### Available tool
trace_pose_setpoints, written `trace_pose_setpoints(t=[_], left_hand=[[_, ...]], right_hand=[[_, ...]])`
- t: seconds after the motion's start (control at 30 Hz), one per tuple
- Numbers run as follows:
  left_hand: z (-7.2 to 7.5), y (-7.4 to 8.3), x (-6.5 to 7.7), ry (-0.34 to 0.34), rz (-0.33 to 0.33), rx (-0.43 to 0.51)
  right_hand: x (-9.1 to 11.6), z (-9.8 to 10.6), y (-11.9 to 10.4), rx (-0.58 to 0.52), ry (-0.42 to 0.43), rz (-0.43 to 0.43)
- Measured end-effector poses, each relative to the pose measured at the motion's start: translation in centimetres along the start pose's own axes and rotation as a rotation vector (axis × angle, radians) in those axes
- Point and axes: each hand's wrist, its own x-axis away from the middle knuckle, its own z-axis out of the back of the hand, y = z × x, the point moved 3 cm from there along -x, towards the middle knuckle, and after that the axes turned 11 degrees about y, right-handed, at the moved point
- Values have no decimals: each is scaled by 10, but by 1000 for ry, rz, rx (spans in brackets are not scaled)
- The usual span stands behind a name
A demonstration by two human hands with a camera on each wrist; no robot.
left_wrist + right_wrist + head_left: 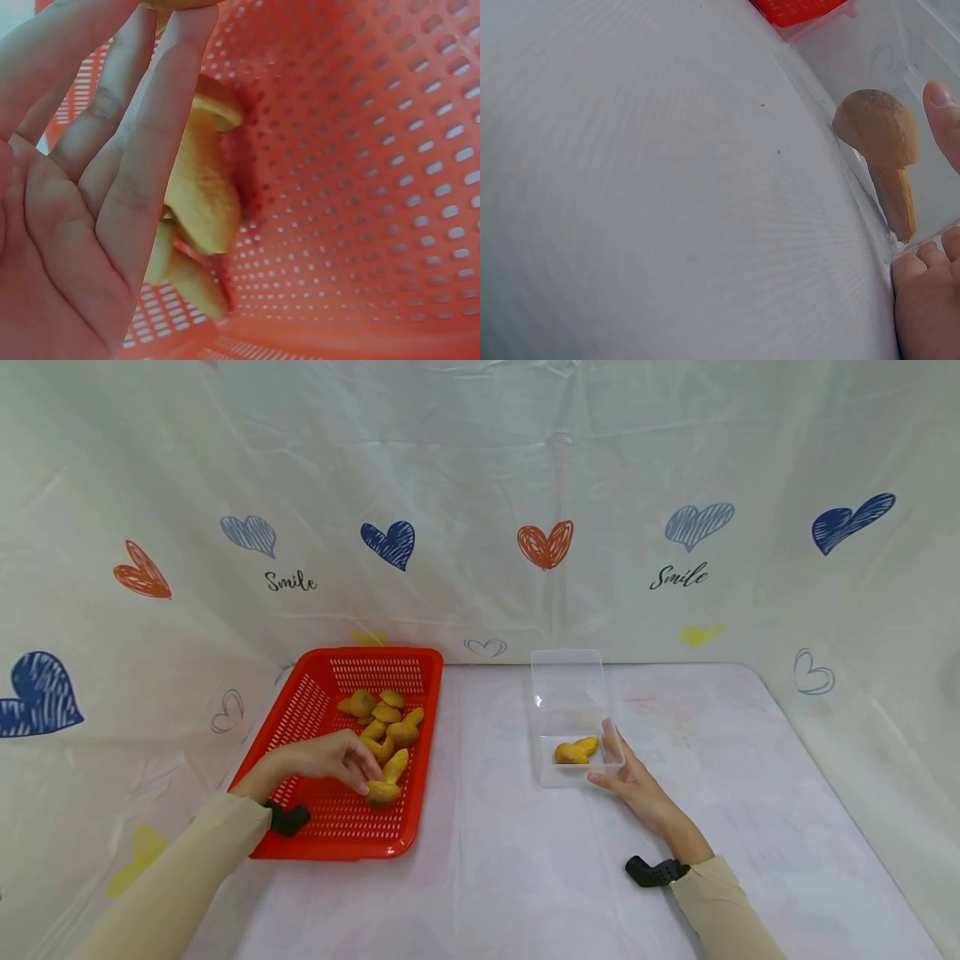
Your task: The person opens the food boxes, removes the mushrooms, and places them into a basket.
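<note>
My left hand (341,762) reaches into the red basket (330,849). Its fingertips pinch a yellow-brown mushroom (384,792) in the front right part of the basket. In the left wrist view only a sliver of that mushroom (184,4) shows at the fingertips. Further mushrooms (386,713) lie in a heap behind it. To the right stands a clear plastic box (558,777) with its lid raised at the back. One mushroom (573,753) lies on its side in it. My right hand (637,789) holds the box at its right front corner, thumb in front, fingers along the side.
A white cloth covers the table (480,877). Behind it hangs a pale sheet (465,468) printed with hearts and words. The basket's raised, perforated walls surround the left hand's work. Small dark specks (778,152) dot the cloth near the box.
</note>
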Motion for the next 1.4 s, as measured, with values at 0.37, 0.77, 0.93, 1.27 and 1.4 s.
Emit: trace_pose_setpoints(t=[0.37,0.77,0.93,1.27,1.4], left_hand=[[-9,-14,-5,-43,46,35],[-6,-22,-2,8,65,20],[1,-19,1,44,72,-18],[24,4,0,114,30,-21],[30,18,-10,148,-23,-39]], right_hand=[[1,2,1,26,12,-28],[0,3,3,16,23,-27],[0,2,3,8,26,-27],[1,0,2,9,32,-23],[1,0,3,8,33,-23]])
